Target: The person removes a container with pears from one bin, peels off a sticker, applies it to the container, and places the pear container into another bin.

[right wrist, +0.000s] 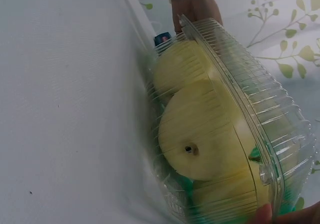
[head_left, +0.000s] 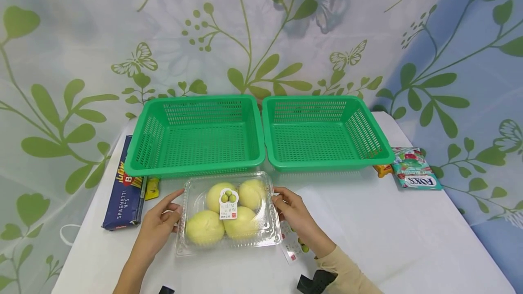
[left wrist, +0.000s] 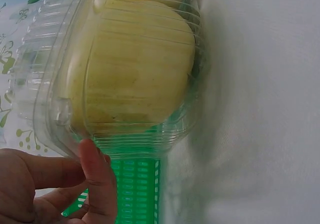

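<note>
A clear plastic clamshell box (head_left: 229, 214) of several yellow-green round fruits, with a small label on its lid, lies on the white table (head_left: 388, 239) in front of two green baskets. My left hand (head_left: 161, 221) grips the box's left edge, thumb on the rim. My right hand (head_left: 292, 210) grips the right edge with curled fingers. In the left wrist view my thumb (left wrist: 97, 174) presses the rim of the box (left wrist: 125, 69). The right wrist view shows the box (right wrist: 220, 134) side-on, a fingertip (right wrist: 262, 215) at its near rim and my left hand (right wrist: 192, 4) beyond it.
Two empty green mesh baskets stand side by side behind the box, the left basket (head_left: 196, 163) and the right basket (head_left: 327, 164). A blue spaghetti pack (head_left: 124, 194) lies at the left and a Fox's candy bag (head_left: 414, 169) at the right. A small printed wrapper (head_left: 294, 246) lies under my right wrist.
</note>
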`<state>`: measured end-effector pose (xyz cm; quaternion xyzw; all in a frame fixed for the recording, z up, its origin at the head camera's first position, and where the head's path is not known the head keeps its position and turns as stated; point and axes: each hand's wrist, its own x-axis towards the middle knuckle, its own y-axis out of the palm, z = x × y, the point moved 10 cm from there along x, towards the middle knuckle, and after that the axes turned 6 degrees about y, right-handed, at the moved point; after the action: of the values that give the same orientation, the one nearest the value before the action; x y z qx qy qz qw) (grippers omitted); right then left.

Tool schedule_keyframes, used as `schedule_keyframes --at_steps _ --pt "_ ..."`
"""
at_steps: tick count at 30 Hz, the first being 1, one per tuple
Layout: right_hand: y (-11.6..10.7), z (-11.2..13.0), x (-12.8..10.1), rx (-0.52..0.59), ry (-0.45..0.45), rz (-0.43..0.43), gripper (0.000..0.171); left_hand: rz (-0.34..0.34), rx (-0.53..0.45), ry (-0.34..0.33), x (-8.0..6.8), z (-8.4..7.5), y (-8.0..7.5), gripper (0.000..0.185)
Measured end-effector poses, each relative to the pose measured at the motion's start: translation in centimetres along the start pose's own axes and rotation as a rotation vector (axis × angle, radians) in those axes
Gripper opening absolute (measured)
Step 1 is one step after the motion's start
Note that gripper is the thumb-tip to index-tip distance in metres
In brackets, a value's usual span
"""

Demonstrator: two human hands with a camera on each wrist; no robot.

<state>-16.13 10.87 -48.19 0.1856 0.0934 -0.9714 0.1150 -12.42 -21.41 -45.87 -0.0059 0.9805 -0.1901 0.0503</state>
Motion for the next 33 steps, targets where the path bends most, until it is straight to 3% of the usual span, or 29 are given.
schedule_keyframes --at_steps 10,18,25,33 --pt "-0.2 -0.1 -0.2 0.010 0.022 -0.020 0.041 0.005 -0.016 -0.003 0.1 0.1 0.0 0.050" --pt "-0.1 -0.1 -0.1 0.029 0.025 0.013 0.044 0.011 -0.006 -0.040 0.0 0.4 -0.1 0.054" --pt "-0.2 -0.4 -0.1 0.073 0.048 0.073 0.040 0.022 -0.084 -0.111 -0.1 1.4 -0.2 0.051" --pt "-0.5 -0.2 -0.2 0.070 0.023 0.111 0.045 0.061 -0.182 -0.093 -0.1 1.4 0.1 0.051"
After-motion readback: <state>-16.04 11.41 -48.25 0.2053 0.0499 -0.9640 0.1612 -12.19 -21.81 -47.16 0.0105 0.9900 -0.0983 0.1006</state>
